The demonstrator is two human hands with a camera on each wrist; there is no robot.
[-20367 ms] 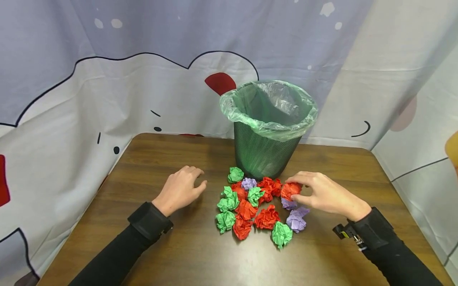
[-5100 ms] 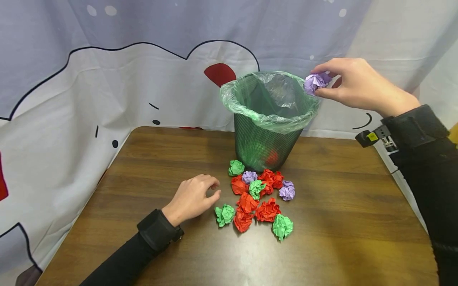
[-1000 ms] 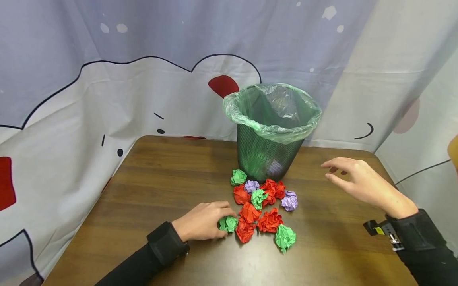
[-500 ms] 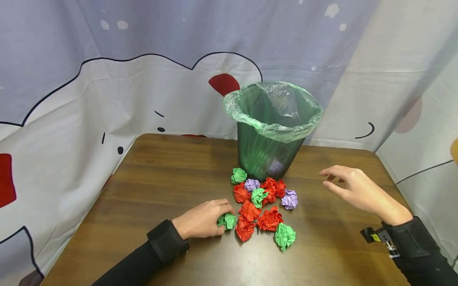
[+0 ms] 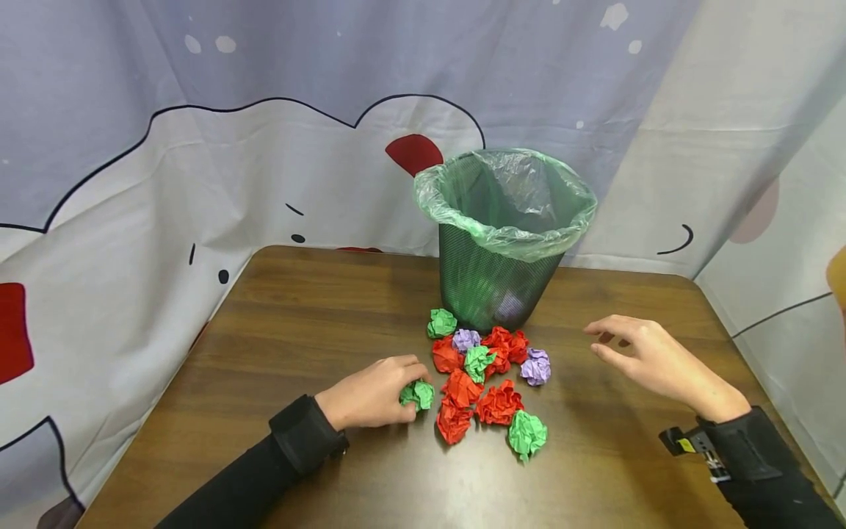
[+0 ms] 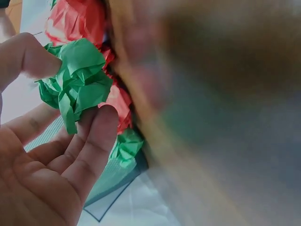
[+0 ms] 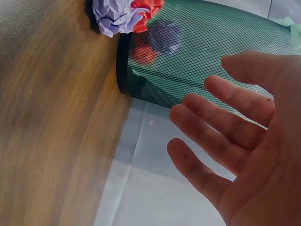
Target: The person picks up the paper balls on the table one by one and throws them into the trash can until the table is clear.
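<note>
My left hand (image 5: 377, 395) pinches a crumpled green paper ball (image 5: 417, 395) between thumb and fingers, at the left side of the paper pile. The left wrist view shows that green ball (image 6: 77, 80) between the thumb and fingertips. To the right of the pile my right hand (image 5: 657, 360) hovers above the table, its fingers relaxed and nothing in them. Several red paper balls (image 5: 500, 402) lie between the hands, with a purple ball (image 5: 536, 366) at the pile's right edge and a green ball (image 5: 527, 435) at the front.
Behind the pile stands a mesh wastebasket (image 5: 496, 272) with a translucent green liner (image 5: 522, 246) folded over its rim. Purple and red balls show through its mesh in the right wrist view. A printed curtain (image 5: 317, 184) hangs behind the wooden table (image 5: 317, 308).
Over the last second, my left hand has drawn the green ball slightly away from the red ones. My right hand has shifted a little left and lower. Earlier, a purple ball was above the basket.
</note>
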